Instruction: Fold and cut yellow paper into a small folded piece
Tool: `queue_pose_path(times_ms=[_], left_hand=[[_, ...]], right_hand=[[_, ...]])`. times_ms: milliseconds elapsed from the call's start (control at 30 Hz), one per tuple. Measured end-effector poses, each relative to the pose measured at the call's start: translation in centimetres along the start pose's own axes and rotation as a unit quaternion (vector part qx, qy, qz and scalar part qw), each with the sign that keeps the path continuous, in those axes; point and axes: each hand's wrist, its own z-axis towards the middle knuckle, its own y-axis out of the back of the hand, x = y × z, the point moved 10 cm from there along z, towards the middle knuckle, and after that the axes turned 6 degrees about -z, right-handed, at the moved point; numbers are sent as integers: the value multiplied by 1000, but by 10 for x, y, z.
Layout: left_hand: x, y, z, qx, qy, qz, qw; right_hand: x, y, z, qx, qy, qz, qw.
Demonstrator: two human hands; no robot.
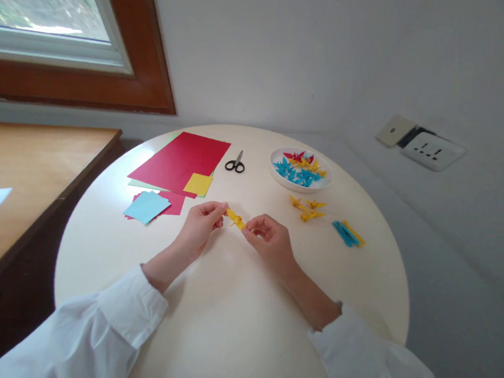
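A small yellow paper crane (236,219) is stretched between my two hands above the middle of the round table (223,305). My left hand (204,223) pinches one wing tip between thumb and forefinger. The opposite wing is pinched by my right hand (271,241), its other fingers curled. To the right of my hands, 3 finished yellow cranes (308,208) sit on the tabletop. Behind them a white plate (297,187) holds several red, yellow and blue cranes.
A large red sheet (178,161) lies over green paper at the back left, with a yellow square (198,184) on its corner. Light blue squares (147,207) overlap red ones nearby. Black-handled scissors (235,163) lie behind my hands. Folded blue strips (344,234) rest at the right.
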Motion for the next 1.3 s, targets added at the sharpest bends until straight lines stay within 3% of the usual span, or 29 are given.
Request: queue_pose_path(times_ms=[233, 467, 667, 867, 1000, 1167, 1300], left_hand=[[-15, -8, -5, 12, -38, 18, 999], [-32, -20, -13, 53, -122, 164, 977], [-27, -14, -10, 25, -91, 180, 979], [-7, -16, -10, 42, 9, 116, 992], [3, -15, -13, 31, 57, 31, 997], [10, -21, -19, 44, 90, -26, 995], [15, -25, -21, 54, 100, -66, 991]], right_hand=[[-10, 11, 4, -43, -27, 17, 999], [-11, 10, 4, -34, -20, -1, 999], [-8, 19, 4, -72, -7, 13, 997], [-6, 36, 5, -137, 10, -5, 991], [14, 43, -1, -169, 88, -90, 978], [56, 35, -18, -184, 263, -239, 916], [62, 27, -20, -179, 298, -296, 890]])
